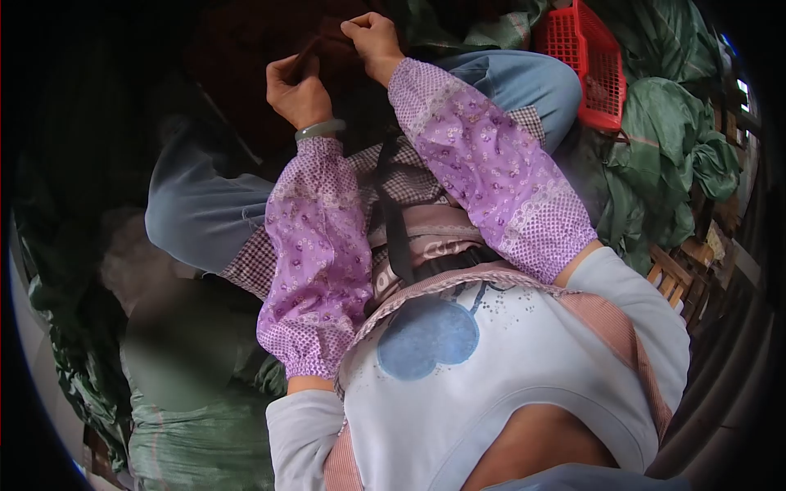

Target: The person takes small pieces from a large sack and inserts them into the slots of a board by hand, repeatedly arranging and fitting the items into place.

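Observation:
Both hands are raised in front of my lap at the top of the head view. My left hand, with a pale bangle at its wrist, is closed on a dark reddish-brown piece. My right hand pinches with thumb and finger at the upper right side of the same dark piece. The piece's outline blends into the dark background, so its shape is unclear. Purple floral sleeve covers are on both forearms.
A red plastic basket stands at the upper right beside my knee. Green woven sacks lie along the right, with more at the lower left. Wooden pieces are at the far right. A dark reddish surface lies beyond my hands.

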Action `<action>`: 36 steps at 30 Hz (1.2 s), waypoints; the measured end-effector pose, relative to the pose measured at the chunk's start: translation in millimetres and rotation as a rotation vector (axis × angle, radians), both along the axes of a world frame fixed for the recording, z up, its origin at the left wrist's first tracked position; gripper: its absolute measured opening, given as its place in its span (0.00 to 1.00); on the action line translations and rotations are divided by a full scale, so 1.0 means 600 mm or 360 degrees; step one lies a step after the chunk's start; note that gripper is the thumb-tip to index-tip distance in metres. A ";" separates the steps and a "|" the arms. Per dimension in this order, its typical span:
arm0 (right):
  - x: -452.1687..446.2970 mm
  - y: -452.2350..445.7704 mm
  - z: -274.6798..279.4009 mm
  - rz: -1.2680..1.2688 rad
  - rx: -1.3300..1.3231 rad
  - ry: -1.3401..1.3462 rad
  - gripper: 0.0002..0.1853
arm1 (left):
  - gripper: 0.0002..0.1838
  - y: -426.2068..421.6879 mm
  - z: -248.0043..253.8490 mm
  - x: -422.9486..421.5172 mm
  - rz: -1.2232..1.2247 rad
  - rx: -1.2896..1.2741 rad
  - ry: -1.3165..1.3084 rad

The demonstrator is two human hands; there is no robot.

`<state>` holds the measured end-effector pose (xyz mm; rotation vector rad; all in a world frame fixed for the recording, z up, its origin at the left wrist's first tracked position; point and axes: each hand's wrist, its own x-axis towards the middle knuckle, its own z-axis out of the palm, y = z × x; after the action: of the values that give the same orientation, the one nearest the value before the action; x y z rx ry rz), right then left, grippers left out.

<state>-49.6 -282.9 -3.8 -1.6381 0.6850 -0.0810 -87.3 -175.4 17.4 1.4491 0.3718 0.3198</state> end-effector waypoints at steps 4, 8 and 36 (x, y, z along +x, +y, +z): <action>0.008 0.017 0.015 0.0140 -0.0952 -0.0645 0.09 | 0.07 -0.008 0.016 -0.003 -0.0035 0.0154 -0.0173; 0.008 -0.012 0.053 0.0448 0.0401 0.0253 0.18 | 0.07 0.038 0.005 0.007 -0.0189 0.0018 -0.0014; -0.027 -0.093 0.047 -0.0095 0.1248 0.0169 0.16 | 0.30 -0.043 -0.045 0.051 -0.1220 0.0770 0.0546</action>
<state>-66.0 -338.8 24.4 -0.8718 0.7253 0.2124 -57.0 -201.2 -9.7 2.0071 -0.0180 -0.4971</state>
